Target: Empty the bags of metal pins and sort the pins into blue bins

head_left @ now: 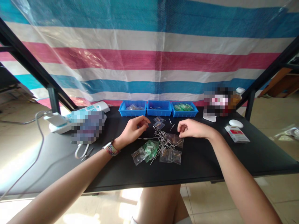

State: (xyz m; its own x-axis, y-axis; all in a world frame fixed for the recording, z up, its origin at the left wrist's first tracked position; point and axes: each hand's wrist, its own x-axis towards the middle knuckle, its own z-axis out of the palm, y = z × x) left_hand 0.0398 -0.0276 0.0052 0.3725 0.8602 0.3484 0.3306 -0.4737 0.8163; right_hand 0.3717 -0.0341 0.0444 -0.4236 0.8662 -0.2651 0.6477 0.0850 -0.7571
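Note:
My left hand [136, 128] hovers left of a loose pile of thin metal pins [163, 138], its fingers loosely bent, thumb and forefinger apart, nothing visible between them. On the other side of the pile, my right hand [192, 128] has curled fingers, with the tips at the edge of a small clear bag [178, 141]; whether they grip it is hidden. More clear bags with brass-coloured pieces [170, 156] lie in front of the pile. Green bags [150, 149] and a clear bag [139, 156] are at its left. Two small bags [159, 123] lie behind it.
Three blue bins stand at the back: the left bin [132, 114] with clear bags, the middle bin [159, 114] with a few pins, the right bin [185, 114] with green bags. A power strip [98, 108] is left; a small box [237, 134] and white mouse [235, 123] are right.

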